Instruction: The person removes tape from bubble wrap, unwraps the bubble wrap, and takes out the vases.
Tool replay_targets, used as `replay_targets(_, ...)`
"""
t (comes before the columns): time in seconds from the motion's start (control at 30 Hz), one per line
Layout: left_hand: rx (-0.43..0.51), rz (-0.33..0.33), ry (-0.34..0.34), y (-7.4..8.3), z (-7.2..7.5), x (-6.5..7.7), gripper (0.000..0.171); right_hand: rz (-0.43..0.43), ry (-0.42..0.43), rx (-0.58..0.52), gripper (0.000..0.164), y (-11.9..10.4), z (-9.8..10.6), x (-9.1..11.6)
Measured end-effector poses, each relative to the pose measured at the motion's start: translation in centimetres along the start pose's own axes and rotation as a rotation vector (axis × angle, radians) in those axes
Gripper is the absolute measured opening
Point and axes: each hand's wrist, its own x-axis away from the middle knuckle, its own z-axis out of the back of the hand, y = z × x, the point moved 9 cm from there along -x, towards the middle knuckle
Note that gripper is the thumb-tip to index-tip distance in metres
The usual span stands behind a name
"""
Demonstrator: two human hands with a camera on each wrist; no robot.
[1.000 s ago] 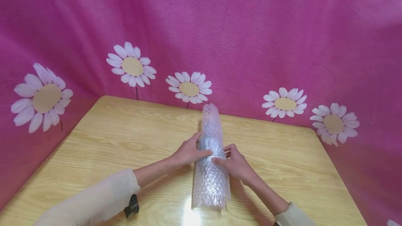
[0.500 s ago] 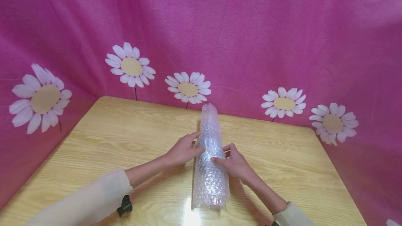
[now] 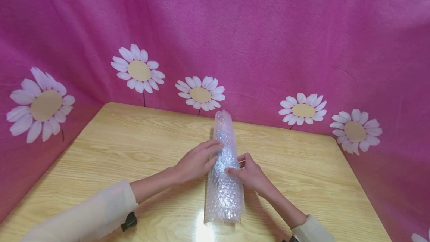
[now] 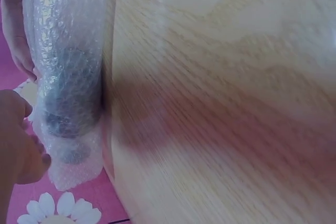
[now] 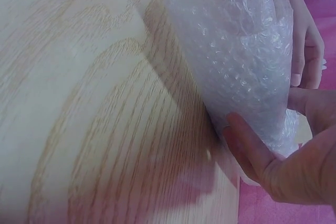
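Observation:
A long bundle of bubble wrap (image 3: 224, 197) lies on the table, pointing away from me. Through the plastic in the left wrist view shows a dark, rounded object (image 4: 72, 95); its kind is unclear. My right hand (image 3: 252, 177) holds the bundle's right side, thumb on top and fingers down the flank. In the right wrist view its fingers (image 5: 247, 142) press against the wrap near the table. My left hand (image 3: 195, 163) reaches over from the left, its extended fingers lying along the upper surface. The underside of the bundle is hidden.
The light wooden table (image 3: 141, 133) reaches back to a pink cloth (image 3: 255, 40) printed with large white daisies, which hangs behind it and at both sides. A bright light reflection lies on the tabletop near the bundle's front end.
My left hand drew back to the bundle's left edge, then its fingers came over onto the top. My right hand and the bundle stayed almost where they were.

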Motion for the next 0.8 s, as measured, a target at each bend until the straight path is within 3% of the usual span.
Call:
replay_targets(0.23,-0.214,-0.267,0.047,1.3,0.0,0.5,0.035,-0.006,-0.01,-0.031,0.048,0.0,0.0,0.2)
replay_targets(0.37,-0.274,-0.391,0.075,1.4,-0.1,1.0,0.033,-0.013,-0.007,-0.024,0.047,0.3,-0.1,0.0)
replay_targets(0.8,-0.339,-0.529,0.048,1.3,-0.8,1.3,0.041,-0.016,-0.005,0.008,0.049,0.4,0.1,0.2)
